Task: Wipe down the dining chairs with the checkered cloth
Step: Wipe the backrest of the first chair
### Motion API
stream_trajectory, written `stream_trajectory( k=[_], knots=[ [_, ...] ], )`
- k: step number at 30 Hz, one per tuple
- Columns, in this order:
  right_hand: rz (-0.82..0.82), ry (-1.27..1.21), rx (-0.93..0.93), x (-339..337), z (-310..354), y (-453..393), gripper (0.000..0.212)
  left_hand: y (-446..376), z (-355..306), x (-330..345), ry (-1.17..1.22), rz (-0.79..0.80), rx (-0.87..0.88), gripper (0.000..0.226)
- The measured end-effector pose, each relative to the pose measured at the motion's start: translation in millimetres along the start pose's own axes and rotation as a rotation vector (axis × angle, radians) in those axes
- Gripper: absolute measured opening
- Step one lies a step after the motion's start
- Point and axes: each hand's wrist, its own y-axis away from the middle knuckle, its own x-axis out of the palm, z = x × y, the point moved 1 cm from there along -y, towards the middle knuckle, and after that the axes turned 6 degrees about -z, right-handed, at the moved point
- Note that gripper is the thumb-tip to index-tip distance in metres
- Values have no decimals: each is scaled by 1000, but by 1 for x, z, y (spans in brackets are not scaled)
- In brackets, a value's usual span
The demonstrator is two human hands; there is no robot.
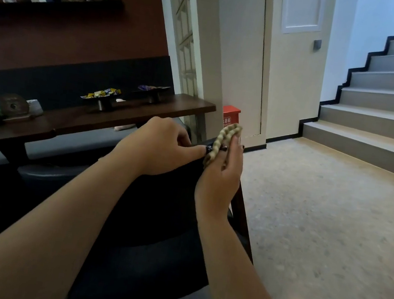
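Observation:
A dark dining chair (155, 219) stands right in front of me, its backrest under both my forearms. My right hand (219, 178) holds the folded beige checkered cloth (226, 134) upright above the backrest's top right corner, thumb pressed on its near face and fingers behind it. On the top edge of the backrest lies my left hand (156, 146), fingers curled over the far side. Its thumb stretches right and touches the lower edge of the cloth.
A long dark wooden table (145, 111) with candy trays (101, 94) stands behind the chair, with a grey cushioned bench (78, 142) along it. A red box (231, 115) sits by the wall. Speckled floor (318, 230) and stairs (386, 112) lie to the right.

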Motion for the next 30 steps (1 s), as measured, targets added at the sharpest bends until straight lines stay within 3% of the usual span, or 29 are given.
stream_trajectory(
  k=[7, 11, 16, 26, 30],
  knots=[
    [-27, 62, -135, -3, -6, 10, 49, 22, -2, 8, -355, -189, 187, 38],
    [6, 36, -144, -8, -3, 10, 50, 30, 9, 3, -393, -115, 300, 42],
    [107, -39, -133, -19, -10, 16, 46, 41, 24, 6, -620, -329, 290, 56],
    [5, 127, -442, -22, -37, 20, 53, 45, 24, 17, -616, -519, 286, 48],
    [28, 177, -343, -27, -65, 23, 54, 47, 23, 16, -602, -522, 269, 51]
  ],
)
